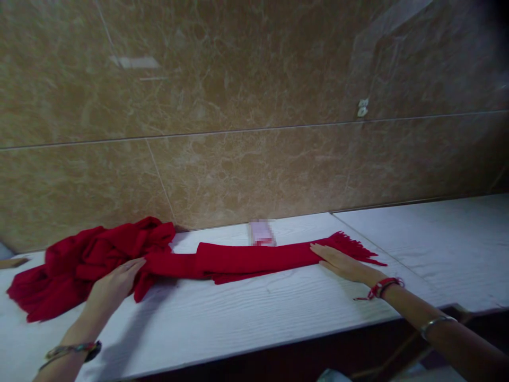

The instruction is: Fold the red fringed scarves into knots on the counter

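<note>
A red fringed scarf (pixel 238 259) lies along a white wood-grain table (pixel 246 313). Its right part is folded into a narrow strip with the fringe at the right end; its left part is bunched in a loose heap. My left hand (pixel 113 284) rests flat with fingers apart on the scarf where the strip meets the heap. My right hand (pixel 342 263) presses flat on the strip's right end, just left of the fringe. Neither hand grips the cloth.
A brown marble-tiled wall (pixel 254 132) rises right behind the table. A small blurred pinkish object (pixel 261 232) stands against the wall behind the scarf. A second white tabletop (pixel 437 239) adjoins on the right. The front table edge runs below my wrists.
</note>
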`<state>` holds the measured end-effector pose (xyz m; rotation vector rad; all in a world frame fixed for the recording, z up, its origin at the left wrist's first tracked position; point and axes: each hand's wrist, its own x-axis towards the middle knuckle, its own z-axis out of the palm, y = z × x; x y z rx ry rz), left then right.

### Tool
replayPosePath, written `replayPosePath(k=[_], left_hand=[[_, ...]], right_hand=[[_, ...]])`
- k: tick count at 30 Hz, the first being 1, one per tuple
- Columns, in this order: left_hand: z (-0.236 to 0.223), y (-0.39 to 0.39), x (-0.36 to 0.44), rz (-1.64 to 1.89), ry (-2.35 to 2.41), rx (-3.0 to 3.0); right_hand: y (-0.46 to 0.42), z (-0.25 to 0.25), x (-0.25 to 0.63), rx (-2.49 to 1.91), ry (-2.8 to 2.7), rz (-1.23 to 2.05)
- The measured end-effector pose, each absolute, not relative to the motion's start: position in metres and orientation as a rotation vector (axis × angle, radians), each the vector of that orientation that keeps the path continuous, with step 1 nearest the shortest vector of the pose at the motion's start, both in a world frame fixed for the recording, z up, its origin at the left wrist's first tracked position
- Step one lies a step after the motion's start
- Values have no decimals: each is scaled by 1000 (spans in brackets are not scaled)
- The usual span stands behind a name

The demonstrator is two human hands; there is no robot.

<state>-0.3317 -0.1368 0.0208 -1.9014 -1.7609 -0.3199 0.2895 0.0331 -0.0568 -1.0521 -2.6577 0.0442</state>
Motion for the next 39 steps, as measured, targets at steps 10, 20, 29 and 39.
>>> replayPosePath(k=[10, 20, 29, 39], left_hand=[[13, -140, -301, -180, -1947, -1770], [-8, -76, -131, -365, -1566, -2461], [-22, -65, -153, -323, -1633, -2386], [-35, -63, -172, -439, -2033, -2044]], right_hand=[[35, -60, 282, -1084, -2658, -6], [6, -45, 224, -829, -2753, 47], [14, -59, 226, -913, -2699, 84], [23, -73, 226, -854, -2633, 29]])
